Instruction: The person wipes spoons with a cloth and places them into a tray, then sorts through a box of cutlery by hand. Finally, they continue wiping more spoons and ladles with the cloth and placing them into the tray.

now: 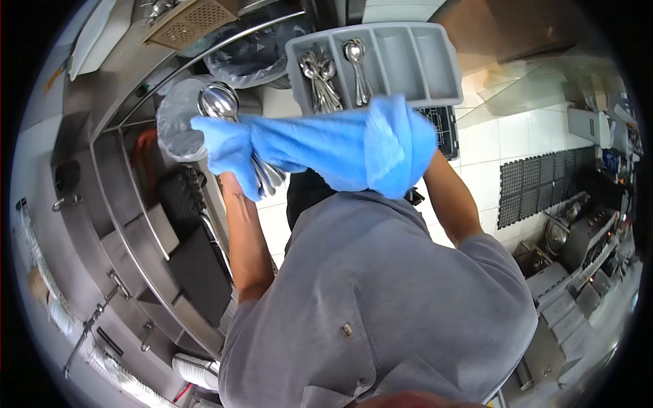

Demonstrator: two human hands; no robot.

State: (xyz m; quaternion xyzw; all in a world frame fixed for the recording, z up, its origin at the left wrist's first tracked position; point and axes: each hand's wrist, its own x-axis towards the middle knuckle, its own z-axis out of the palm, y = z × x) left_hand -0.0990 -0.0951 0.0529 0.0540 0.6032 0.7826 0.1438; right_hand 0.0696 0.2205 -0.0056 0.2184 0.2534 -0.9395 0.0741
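The person's left hand [228, 153] is wrapped in a blue cloth [326, 146]. Its fingers are closed around a bunch of big shiny spoons [221, 105]. The spoon bowls stick up out of the cloth and the handles poke out below the hand. The right hand [398, 146] is hidden inside the other end of the same cloth, bunched up in a ball, so nobody can tell how its fingers sit. The cloth stretches between the two hands.

Just behind the hands is a grey cutlery tray [435, 68] with four long slots. Two slots near its left side hold more spoons [323, 75]. A steel counter [129, 217] runs along the left.
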